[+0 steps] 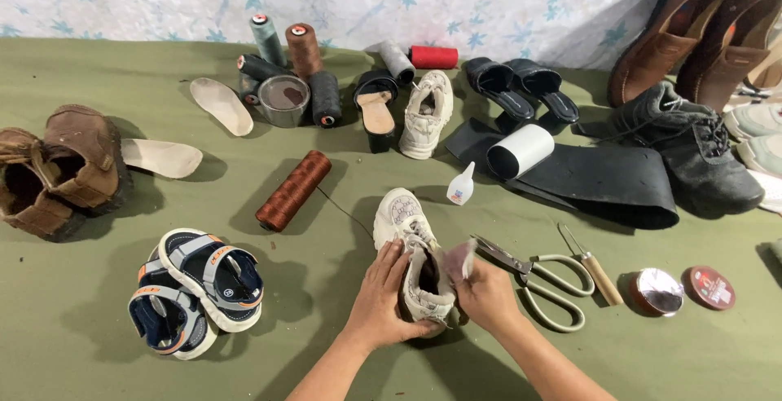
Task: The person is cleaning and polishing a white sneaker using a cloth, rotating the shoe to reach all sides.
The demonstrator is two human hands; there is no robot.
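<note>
Down on the green cloth (98,344) lie lots of shoes and tools. A black rubber sheet (603,177) is spread at the right, with a white roll (520,152) on it. Beside it sits a black shoe (692,144), and two brown shoes (700,30) lean on the wall behind. A brown boot (57,169) lies at the far left. Two sandals (195,291) sit near the front left.

The white sneaker (415,254) is in the middle front, toe pointing away. The left hand (381,299) is wrapped around its left side, fingers over the top edge. The right hand (487,295) is at the sneaker's right side and pinches a small pink-grey rag (460,258) against the shoe.

Scissors (542,279) lie just right of the hands, with a wooden-handled tool (592,264) next to them. A brown spool (293,191) lies left of the sneaker. Two round tins (683,289) sit at the right. A small glue bottle (461,185) stands behind the sneaker
</note>
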